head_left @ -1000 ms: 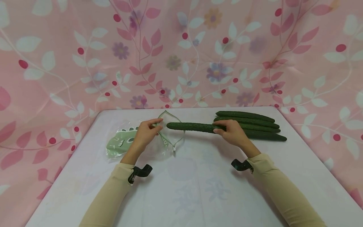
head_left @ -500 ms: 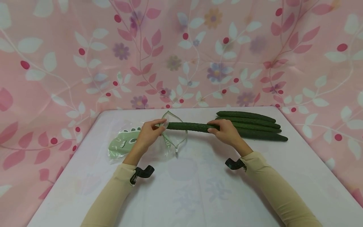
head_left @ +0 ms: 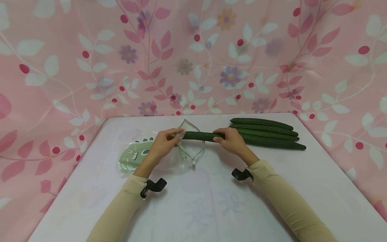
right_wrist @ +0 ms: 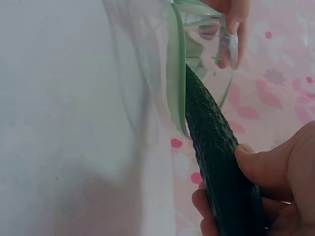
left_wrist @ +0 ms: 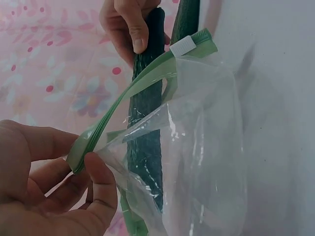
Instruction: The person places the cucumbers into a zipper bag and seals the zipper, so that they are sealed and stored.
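Cucumber (head_left: pixel 199 136) lies partly inside the bag (left_wrist: pixel 211 147); the right hand (head_left: pixel 231 139) grips its outer part, the left hand (head_left: pixel 164 144) pinching the green rim (left_wrist: pixel 156 71).

The cucumber (head_left: pixel 201 136) is long, slender and dark green, its skin bumpy and ridged. It lies roughly level, crosswise to the person, gripped near one end by the thumb and fingers of the right hand (head_left: pixel 231 141). Its other end passes through the mouth of the bag (left_wrist: pixel 211 142) and shows behind the clear film. The bag is transparent plastic with a green dinosaur print, a green zip rim and a white slider. Its mouth gapes toward the right hand, the rim pinched by the left hand (head_left: pixel 164 144).
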The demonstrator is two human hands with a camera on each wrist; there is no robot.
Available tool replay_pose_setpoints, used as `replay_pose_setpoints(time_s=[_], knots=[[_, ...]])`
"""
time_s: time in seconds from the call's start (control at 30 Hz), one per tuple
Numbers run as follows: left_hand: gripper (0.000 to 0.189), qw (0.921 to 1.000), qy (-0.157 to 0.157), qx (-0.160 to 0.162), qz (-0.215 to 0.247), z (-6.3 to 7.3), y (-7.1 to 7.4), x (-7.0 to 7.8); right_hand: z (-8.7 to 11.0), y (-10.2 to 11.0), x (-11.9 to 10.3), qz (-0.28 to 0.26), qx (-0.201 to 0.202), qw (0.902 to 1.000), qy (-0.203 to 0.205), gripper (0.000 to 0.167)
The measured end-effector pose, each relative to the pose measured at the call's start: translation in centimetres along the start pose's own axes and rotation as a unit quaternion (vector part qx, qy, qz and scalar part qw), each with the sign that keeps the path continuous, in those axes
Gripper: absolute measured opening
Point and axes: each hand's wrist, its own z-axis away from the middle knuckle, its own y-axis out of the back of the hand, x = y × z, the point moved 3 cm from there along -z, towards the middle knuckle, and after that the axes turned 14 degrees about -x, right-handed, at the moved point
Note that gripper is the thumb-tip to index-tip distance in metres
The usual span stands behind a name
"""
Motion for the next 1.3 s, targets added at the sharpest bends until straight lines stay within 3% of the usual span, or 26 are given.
replay_pose_setpoints(time_s=[0.33,0.67,0.83,0.97,1.3], knots=[[0.038,0.9998,0.007,0.0,-0.021,-0.1,-0.1,-0.3,-0.7,-1.4,1.5,0.005,-0.034,0.9994,-0.001,0.033],[0.038,0.9999,0.008,-0.002,-0.014,-0.1,0.2,-0.5,1.0,-0.7,3.2,0.009,-0.083,0.9964,-0.013,0.038],[0.037,0.9998,0.014,-0.002,-0.011,-0.1,0.1,-0.4,1.9,0.0,4.9,0.008,-0.081,0.9962,-0.033,0.039],[0.037,0.9998,0.011,-0.003,-0.014,-0.1,0.1,-0.4,2.1,0.0,5.8,-0.023,-0.071,0.9965,-0.036,0.033],[0.039,0.9998,0.007,-0.016,-0.007,-0.3,-0.2,-0.5,2.0,-0.2,6.2,-0.1,-0.043,0.9912,-0.075,0.03]])
